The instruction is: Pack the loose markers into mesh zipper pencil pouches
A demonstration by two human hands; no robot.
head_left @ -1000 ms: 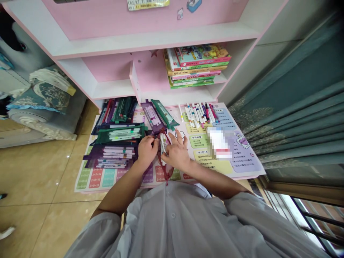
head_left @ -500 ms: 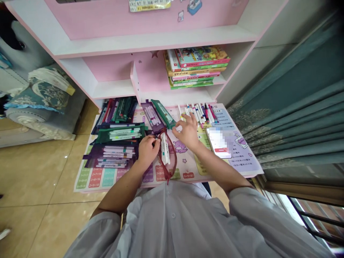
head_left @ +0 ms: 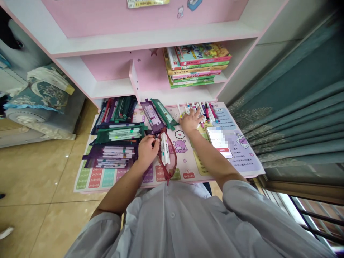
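A red mesh pencil pouch (head_left: 174,163) lies open near the front of the desk, with several white markers (head_left: 165,152) inside. At its left edge, my left hand (head_left: 147,149) is closed, thumb and fingers pinching the mesh. My right hand (head_left: 190,121) reaches over the loose markers (head_left: 198,113) at the back of the desk. Its fingers are spread, the tips down among the pens, and I see nothing gripped in it. A filled green mesh pouch (head_left: 163,113) and a purple one (head_left: 152,115) lie between the two hands, farther back.
Several filled pouches (head_left: 115,156) are piled on the left of the desk. A phone (head_left: 219,141) lies to the right of my right forearm. Behind, a shelf (head_left: 156,41) holds a stack of books (head_left: 197,68). A curtain (head_left: 290,107) hangs on the right.
My right hand has moved back and slightly right, from above the desk onto the loose markers, its fingers spreading from a near pinch. My left hand stays at the red pouch.
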